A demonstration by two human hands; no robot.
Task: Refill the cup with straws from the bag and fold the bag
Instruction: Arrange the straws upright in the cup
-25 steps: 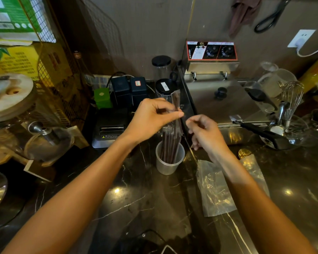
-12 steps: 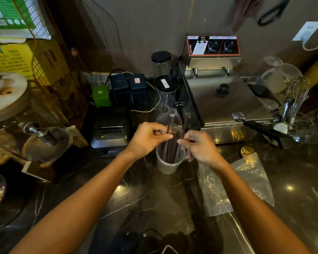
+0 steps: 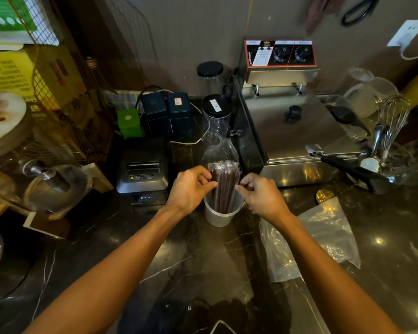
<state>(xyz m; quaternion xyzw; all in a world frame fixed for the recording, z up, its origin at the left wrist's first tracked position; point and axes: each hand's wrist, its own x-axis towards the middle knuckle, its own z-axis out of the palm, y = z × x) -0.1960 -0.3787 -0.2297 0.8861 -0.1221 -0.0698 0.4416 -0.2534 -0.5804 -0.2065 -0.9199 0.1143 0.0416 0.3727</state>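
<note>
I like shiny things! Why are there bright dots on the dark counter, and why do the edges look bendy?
Head view: the bright dots are lamp glare on the glossy dark marble counter and crinkly clear plastic bag; the wide-angle lens curves the edges; corners look dim.

A dark marble countertop with pale veins (glossy, catching spots of light) carries a translucent white plastic cup near its middle. Just right of the cup lies a crumpled clear plastic bag. Farther back stand a black receipt printer and a stainless steel fryer.
</note>
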